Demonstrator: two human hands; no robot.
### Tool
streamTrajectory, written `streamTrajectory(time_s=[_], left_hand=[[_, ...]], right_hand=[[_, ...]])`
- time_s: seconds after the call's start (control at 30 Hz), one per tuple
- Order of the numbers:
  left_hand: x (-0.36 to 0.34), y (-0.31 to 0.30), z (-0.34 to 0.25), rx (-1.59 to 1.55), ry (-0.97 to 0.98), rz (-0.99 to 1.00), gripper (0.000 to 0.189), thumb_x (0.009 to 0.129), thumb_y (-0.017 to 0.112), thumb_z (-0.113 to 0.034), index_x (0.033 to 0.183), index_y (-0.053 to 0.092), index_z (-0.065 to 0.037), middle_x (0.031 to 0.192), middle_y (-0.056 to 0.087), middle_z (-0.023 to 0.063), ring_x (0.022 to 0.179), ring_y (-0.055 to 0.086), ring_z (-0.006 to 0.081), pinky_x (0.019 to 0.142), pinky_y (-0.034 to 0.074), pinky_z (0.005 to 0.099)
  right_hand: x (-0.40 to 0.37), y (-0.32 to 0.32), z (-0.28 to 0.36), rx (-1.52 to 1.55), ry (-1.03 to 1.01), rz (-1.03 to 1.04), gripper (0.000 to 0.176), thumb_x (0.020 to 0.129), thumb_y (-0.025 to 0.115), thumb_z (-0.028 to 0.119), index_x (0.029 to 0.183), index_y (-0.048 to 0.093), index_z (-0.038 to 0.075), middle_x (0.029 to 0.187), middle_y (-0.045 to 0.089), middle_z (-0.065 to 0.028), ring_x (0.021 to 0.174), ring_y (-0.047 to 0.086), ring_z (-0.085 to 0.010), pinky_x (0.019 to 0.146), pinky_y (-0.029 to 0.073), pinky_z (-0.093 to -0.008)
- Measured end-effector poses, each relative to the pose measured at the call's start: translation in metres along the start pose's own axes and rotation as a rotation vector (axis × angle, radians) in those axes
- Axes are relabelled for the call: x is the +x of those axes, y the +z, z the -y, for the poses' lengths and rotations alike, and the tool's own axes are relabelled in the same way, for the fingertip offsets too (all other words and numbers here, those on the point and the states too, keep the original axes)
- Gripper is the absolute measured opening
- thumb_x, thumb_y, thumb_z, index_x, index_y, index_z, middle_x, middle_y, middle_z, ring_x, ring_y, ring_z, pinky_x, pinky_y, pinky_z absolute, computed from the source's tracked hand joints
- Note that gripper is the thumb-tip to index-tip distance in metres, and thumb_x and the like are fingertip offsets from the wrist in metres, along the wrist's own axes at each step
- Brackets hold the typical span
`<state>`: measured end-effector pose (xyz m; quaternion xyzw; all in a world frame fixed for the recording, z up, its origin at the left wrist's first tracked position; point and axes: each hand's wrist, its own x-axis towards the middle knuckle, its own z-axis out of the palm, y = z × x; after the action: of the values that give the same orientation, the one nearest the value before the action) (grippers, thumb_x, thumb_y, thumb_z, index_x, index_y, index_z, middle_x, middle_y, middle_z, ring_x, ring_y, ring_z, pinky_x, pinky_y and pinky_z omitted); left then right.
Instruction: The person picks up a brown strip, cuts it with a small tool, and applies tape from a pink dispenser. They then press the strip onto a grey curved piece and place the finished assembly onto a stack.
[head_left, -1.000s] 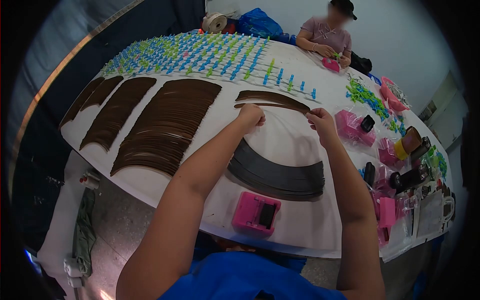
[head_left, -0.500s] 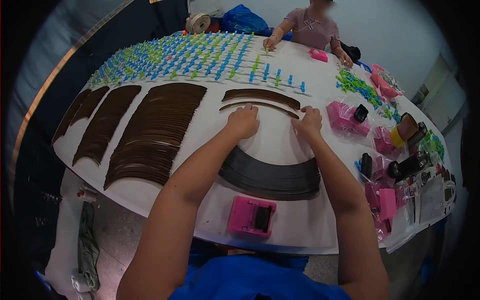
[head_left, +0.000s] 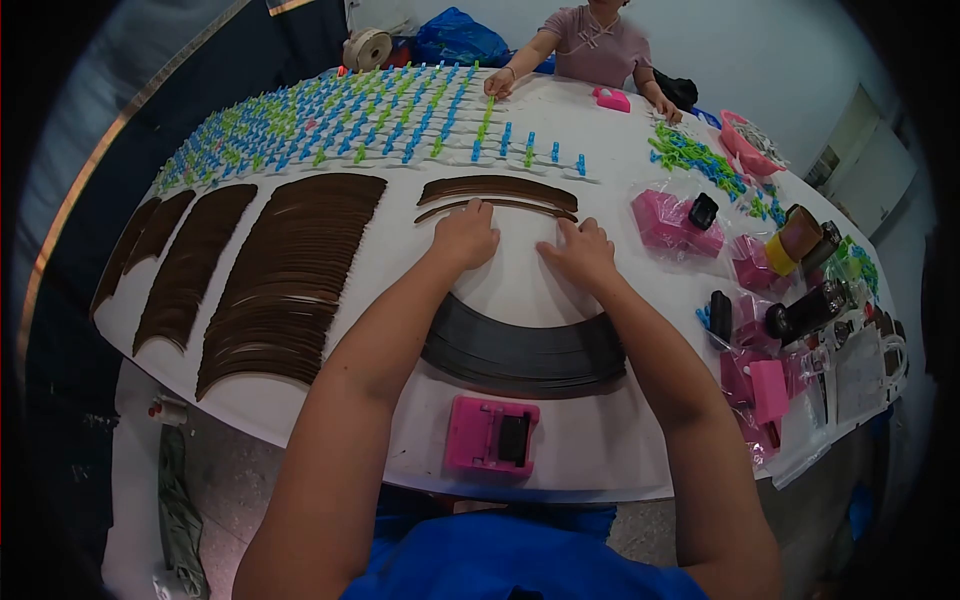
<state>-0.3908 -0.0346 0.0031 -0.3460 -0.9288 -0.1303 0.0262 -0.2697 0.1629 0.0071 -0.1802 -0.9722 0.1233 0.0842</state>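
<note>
A thin brown curved strip (head_left: 520, 206) lies on the white table, just below a small group of similar brown strips (head_left: 500, 187). My left hand (head_left: 468, 236) has its fingertips at the left part of the thin strip. At the strip's right end, my right hand (head_left: 582, 252) reaches with its fingers, thumb spread apart. Both hands are palm down and do not lift anything. Nearer to me, between my forearms, lies a fan of black curved strips (head_left: 525, 350). A pink device with a black part (head_left: 480, 435) sits close to the table's front edge.
Large rows of brown strips (head_left: 290, 270) cover the left side. Behind them stand many blue and green clips (head_left: 300, 120). Pink boxes in plastic (head_left: 668, 222), loose clips (head_left: 700, 160) and a pink basket (head_left: 748, 145) are on the right. A co-worker (head_left: 600, 45) reaches toward the clips.
The thin brown strip has moved away from me, closer to the small group. My right thumb has spread from the fingers. The whole view has shifted slightly; the co-worker's hand has moved left.
</note>
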Motion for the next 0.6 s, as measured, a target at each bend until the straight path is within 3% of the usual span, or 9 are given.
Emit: streamTrajectory(time_s=[0.33, 0.43, 0.6], left_hand=[[0.016, 0.001, 0.006, 0.013, -0.007, 0.056, 0.049, 0.100, 0.057, -0.037, 0.135, 0.052, -0.004, 0.142, 0.052, 0.0132, 0.123, 0.060, 0.0369, 0.100, 0.053, 0.0519], [0.015, 0.001, 0.007, -0.003, 0.012, 0.024, 0.047, 0.099, 0.058, -0.036, 0.131, 0.053, -0.001, 0.137, 0.055, 0.0175, 0.121, 0.062, 0.0388, 0.099, 0.052, 0.0510], [0.017, 0.003, 0.009, -0.008, 0.018, 0.012, 0.047, 0.099, 0.057, -0.036, 0.130, 0.053, -0.002, 0.137, 0.055, 0.0173, 0.120, 0.062, 0.0391, 0.098, 0.052, 0.0510]], right_hand=[[0.013, -0.002, 0.002, -0.026, 0.066, 0.060, 0.077, 0.088, 0.065, 0.066, 0.152, 0.053, 0.023, 0.138, 0.056, -0.0218, 0.131, 0.056, -0.0383, 0.106, 0.043, -0.0541], [0.014, -0.004, 0.004, -0.032, 0.077, 0.077, 0.079, 0.088, 0.064, 0.067, 0.153, 0.052, 0.024, 0.138, 0.056, -0.0219, 0.130, 0.057, -0.0383, 0.105, 0.044, -0.0538], [0.013, -0.007, 0.006, -0.036, 0.071, 0.082, 0.076, 0.089, 0.062, 0.066, 0.150, 0.054, 0.022, 0.136, 0.056, -0.0212, 0.129, 0.056, -0.0387, 0.104, 0.044, -0.0547]])
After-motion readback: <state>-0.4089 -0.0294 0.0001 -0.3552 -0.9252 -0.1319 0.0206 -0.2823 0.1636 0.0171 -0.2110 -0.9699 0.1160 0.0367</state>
